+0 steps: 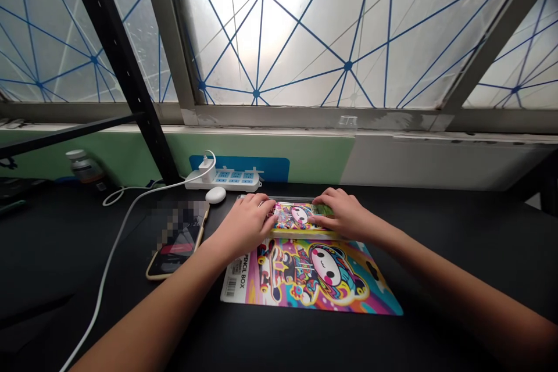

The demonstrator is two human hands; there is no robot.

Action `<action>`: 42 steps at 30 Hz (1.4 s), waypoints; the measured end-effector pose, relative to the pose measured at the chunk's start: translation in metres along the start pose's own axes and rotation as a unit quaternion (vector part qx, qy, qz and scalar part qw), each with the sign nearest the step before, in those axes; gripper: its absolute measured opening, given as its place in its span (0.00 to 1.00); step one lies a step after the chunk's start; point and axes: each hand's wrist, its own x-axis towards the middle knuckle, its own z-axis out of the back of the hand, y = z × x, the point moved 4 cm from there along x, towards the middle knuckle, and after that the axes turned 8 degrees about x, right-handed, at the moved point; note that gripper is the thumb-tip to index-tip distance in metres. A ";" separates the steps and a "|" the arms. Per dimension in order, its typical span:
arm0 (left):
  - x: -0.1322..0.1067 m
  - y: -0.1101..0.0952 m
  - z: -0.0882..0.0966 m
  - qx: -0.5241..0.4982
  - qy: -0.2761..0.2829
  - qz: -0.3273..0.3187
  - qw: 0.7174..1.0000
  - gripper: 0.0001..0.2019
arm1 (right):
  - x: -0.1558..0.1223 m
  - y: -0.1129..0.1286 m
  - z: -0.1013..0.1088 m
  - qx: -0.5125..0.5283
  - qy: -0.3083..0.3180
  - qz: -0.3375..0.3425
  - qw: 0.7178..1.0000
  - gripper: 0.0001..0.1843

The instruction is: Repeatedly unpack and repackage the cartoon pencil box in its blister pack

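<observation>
A pencil box [294, 216] with a bright cartoon picture and a clear, shiny rim lies on the black table. My left hand [251, 218] grips its left end, fingers over the far side and thumb on the near part. At the right end, my right hand [342, 213] holds the box in a similar way, its thumb lying across the top. Nearer to me lies a colourful flat card [314, 276] printed "PENCIL BOX", with a barcode at its left and a hanging hole at its right. The box's far side is partly hidden by my fingers.
Left of my hands are a phone [178, 241], a white earbud case [215, 195] and a long white cable [114, 261]. Behind them sit a power strip [238, 180] and a bottle [85, 167]. A black metal post [126, 70] rises before the window.
</observation>
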 end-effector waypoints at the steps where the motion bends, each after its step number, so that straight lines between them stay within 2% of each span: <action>1: 0.000 0.000 -0.001 -0.003 0.001 0.002 1.000 0.17 | 0.001 -0.003 -0.001 0.002 0.013 -0.001 1.000 0.27; 5: 0.000 0.004 -0.002 -0.021 0.009 0.013 1.000 0.19 | 0.003 -0.006 -0.003 0.011 0.046 0.000 0.999 0.31; 9: 0.000 0.010 -0.003 -0.042 0.014 0.028 0.999 0.23 | 0.004 -0.007 -0.004 0.018 0.049 -0.008 0.999 0.30; 20: 0.000 0.019 0.002 -0.048 -0.005 0.037 0.998 0.25 | 0.002 -0.001 0.002 0.017 -0.021 0.003 1.000 0.26; 26: 0.001 0.031 0.010 -0.040 -0.040 0.042 0.998 0.29 | -0.011 0.009 0.006 0.009 -0.057 0.001 0.998 0.27; 29: 0.001 0.032 0.016 -0.038 -0.062 0.030 0.997 0.29 | -0.015 0.014 0.008 0.006 -0.078 0.000 0.997 0.24; 31: 0.001 0.029 0.022 -0.028 -0.079 0.016 0.996 0.27 | -0.017 0.023 0.015 0.010 -0.106 0.034 0.994 0.20; 35: -0.003 0.016 0.042 -0.006 -0.117 -0.018 0.993 0.18 | -0.034 0.048 0.039 -0.002 -0.179 0.151 0.972 0.17; 39: -0.025 -0.011 0.068 0.006 -0.204 -0.076 0.976 0.14 | -0.081 0.055 0.049 -0.002 -0.243 0.199 0.949 0.14; 40: -0.033 -0.020 0.070 0.004 -0.207 -0.099 0.973 0.12 | -0.095 0.053 0.046 0.000 -0.247 0.211 0.946 0.13; 42: -0.051 -0.035 0.066 0.000 -0.170 -0.132 0.977 0.12 | -0.123 0.045 0.036 -0.003 -0.242 0.235 0.942 0.13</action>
